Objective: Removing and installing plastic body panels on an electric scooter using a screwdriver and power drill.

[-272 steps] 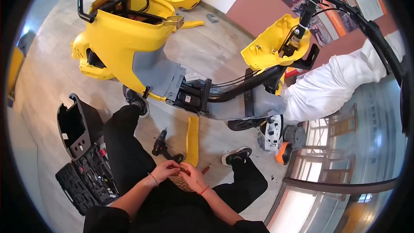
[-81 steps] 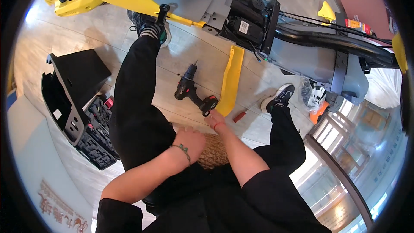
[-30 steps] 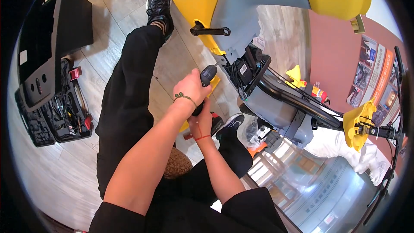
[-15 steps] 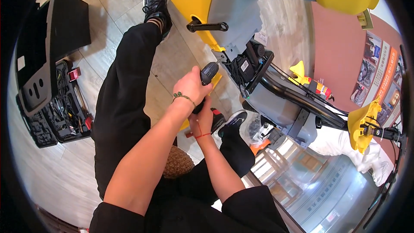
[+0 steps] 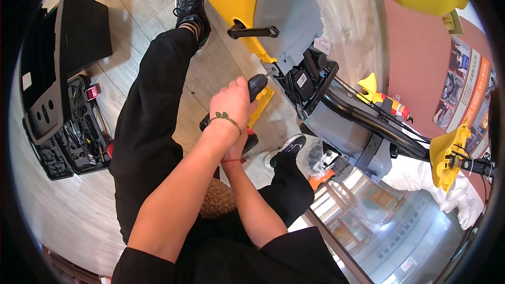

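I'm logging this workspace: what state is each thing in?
Left hand: closed around the drill
Right hand: mostly hidden behind the left; grip unclear
Drill: held, bit toward the scooter
Tool case: open
Black box: open
Scooter: partly uncovered, wires exposed
Plastic bag: crumpled

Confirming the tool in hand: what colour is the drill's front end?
Black; the drill's front end shows best in the head view.

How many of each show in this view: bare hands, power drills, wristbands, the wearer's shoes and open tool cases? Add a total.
Bare hands: 2 (left hand; right hand, partly hidden)
Power drill: 1
Wristbands: 2 (green wristband; red wristband)
Wearer's shoes: 2 (left shoe; right shoe)
Open tool case: 1
Total: 8
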`<state>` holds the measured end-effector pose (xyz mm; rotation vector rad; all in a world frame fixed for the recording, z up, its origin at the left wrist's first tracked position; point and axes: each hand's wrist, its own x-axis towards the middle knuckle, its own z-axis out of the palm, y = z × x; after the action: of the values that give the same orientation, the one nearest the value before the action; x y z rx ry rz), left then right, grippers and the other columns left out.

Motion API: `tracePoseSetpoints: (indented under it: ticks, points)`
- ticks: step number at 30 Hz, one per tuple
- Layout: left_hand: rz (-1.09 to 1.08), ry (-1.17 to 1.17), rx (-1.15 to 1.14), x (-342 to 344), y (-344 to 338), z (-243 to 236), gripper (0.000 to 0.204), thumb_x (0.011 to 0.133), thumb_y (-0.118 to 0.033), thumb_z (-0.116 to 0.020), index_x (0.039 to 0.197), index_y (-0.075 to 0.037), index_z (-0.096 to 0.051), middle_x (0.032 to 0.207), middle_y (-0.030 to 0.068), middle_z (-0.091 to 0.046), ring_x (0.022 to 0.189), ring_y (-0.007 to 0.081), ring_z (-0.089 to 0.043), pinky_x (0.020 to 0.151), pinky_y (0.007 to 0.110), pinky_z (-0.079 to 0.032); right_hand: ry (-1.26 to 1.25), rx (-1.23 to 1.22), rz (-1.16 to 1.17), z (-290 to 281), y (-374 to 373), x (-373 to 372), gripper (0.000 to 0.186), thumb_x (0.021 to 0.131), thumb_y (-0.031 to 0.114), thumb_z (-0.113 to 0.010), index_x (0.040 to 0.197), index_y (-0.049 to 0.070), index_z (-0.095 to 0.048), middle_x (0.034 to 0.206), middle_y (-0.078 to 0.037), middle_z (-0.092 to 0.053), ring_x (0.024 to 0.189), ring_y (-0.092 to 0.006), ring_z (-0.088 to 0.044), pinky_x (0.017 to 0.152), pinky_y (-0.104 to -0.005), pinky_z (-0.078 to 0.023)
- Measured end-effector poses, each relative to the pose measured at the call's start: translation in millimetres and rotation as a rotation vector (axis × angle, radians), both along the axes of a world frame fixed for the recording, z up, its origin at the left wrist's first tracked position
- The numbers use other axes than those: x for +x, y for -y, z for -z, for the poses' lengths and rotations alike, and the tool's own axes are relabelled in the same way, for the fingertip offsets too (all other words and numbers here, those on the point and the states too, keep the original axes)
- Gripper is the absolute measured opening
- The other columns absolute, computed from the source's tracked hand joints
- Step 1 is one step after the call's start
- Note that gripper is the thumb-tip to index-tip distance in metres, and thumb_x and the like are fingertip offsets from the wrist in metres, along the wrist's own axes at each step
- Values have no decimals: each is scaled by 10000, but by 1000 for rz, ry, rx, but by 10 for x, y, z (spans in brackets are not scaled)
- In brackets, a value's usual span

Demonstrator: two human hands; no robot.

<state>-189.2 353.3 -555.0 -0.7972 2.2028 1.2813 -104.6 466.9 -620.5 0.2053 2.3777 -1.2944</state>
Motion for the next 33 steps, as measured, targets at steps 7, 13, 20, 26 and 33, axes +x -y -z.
tracePoseSetpoints:
  ticks: [7, 13, 20, 26, 33]
  points:
    - [158, -47, -279, -85, -85, -45, 308, 757, -263, -642, 919, -42, -502, 896, 101, -587, 840, 251, -602, 711, 372, -484, 296, -649, 563, 730, -480, 306, 397, 839, 240, -576, 1152, 31, -450, 1038, -98, -565, 925, -228, -548, 791, -315, -424]
    - [163, -24, -238, -71, -87, -113, 372, 737, -273, -640, 952, -11, -486, 968, 140, -559, 939, 302, -552, 773, 413, -463, 296, -643, 571, 757, -507, 325, 386, 842, 239, -574, 1149, 36, -454, 1039, -93, -562, 926, -221, -546, 792, -311, -423]
    - [75, -109, -149, 2, -159, -30, 399, 725, -292, -653, 954, -9, -492, 956, 134, -549, 956, 293, -528, 772, 402, -455, 305, -640, 575, 757, -461, 333, 374, 846, 237, -571, 1145, 42, -459, 1039, -87, -559, 926, -212, -544, 794, -306, -423]
    - [90, -178, -223, 10, -124, -45, 393, 718, -295, -656, 939, -3, -513, 920, 132, -540, 923, 297, -518, 773, 396, -441, 314, -643, 594, 786, -410, 362, 363, 849, 236, -568, 1142, 48, -463, 1040, -82, -556, 927, -204, -542, 795, -302, -423]
    - [43, -130, -166, -58, -76, -128, 404, 708, -305, -659, 912, 24, -544, 918, 159, -538, 917, 317, -503, 779, 392, -433, 307, -645, 640, 799, -406, 383, 351, 853, 234, -565, 1138, 54, -467, 1040, -76, -553, 927, -195, -539, 797, -297, -422]
